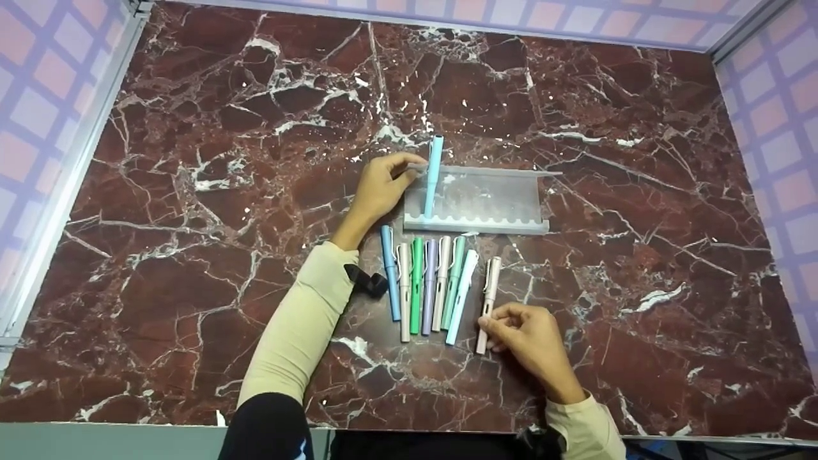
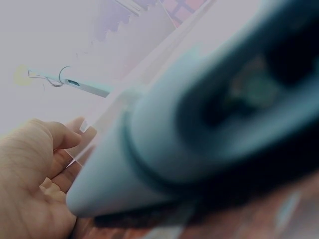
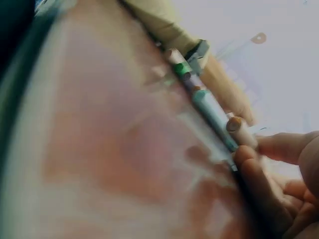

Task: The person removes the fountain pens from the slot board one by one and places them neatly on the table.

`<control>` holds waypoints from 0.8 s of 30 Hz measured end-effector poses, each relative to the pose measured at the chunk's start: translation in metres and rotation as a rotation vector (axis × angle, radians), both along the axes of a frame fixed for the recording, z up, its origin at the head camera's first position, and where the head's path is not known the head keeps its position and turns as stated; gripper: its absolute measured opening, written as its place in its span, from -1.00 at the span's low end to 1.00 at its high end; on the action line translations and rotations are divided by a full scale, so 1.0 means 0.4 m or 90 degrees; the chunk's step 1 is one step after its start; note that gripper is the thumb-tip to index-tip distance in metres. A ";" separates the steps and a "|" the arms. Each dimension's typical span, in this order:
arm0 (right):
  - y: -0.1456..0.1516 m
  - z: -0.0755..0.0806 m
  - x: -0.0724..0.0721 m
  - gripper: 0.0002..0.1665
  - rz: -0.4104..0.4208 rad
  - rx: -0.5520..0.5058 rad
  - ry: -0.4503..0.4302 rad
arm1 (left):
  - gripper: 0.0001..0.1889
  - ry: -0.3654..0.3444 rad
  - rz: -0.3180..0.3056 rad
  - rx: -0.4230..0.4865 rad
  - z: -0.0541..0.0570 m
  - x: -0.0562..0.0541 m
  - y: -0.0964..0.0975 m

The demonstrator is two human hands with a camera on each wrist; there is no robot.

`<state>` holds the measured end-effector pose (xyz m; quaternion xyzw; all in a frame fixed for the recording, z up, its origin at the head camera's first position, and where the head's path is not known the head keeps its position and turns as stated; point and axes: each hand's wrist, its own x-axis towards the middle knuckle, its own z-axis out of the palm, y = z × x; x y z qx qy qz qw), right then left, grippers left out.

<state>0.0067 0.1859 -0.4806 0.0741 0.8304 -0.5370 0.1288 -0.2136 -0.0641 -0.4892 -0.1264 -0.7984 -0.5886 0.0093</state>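
Observation:
A clear pen rack [image 1: 492, 198] with a scalloped front edge stands at the table's middle. One light-blue pen [image 1: 433, 172] leans upright in its leftmost part. My left hand [image 1: 381, 185] pinches the rack's upper left corner between thumb and fingers. Nearer me, my right hand [image 1: 530, 332] holds a pinkish-beige pen [image 1: 491, 281] by its lower end; in the right wrist view the end of this pen [image 3: 235, 124] shows between thumb and fingers. Left of it lies a row of several capped pens: blue [image 1: 390, 275], beige, green [image 1: 416, 287], purple [image 1: 429, 287], teal and pale blue [image 1: 461, 297].
The dark red marble-patterned table [image 1: 255, 160] extends around the rack and pens. Patterned panels [image 1: 45, 128] border it at the back and sides. A blurred bluish pen [image 2: 149, 144] fills much of the left wrist view, close to the camera.

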 end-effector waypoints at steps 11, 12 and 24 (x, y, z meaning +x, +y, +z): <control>0.005 0.010 -0.041 -0.71 0.091 -0.016 -0.090 | -0.85 -0.008 -0.004 0.003 -0.002 0.000 0.000; 0.005 0.011 -0.045 -0.70 0.103 -0.016 -0.095 | -0.85 -0.009 -0.004 0.002 -0.002 0.000 -0.001; -0.023 0.036 -0.090 -0.62 0.227 0.046 -0.142 | -0.84 -0.024 0.006 -0.027 -0.002 -0.001 0.001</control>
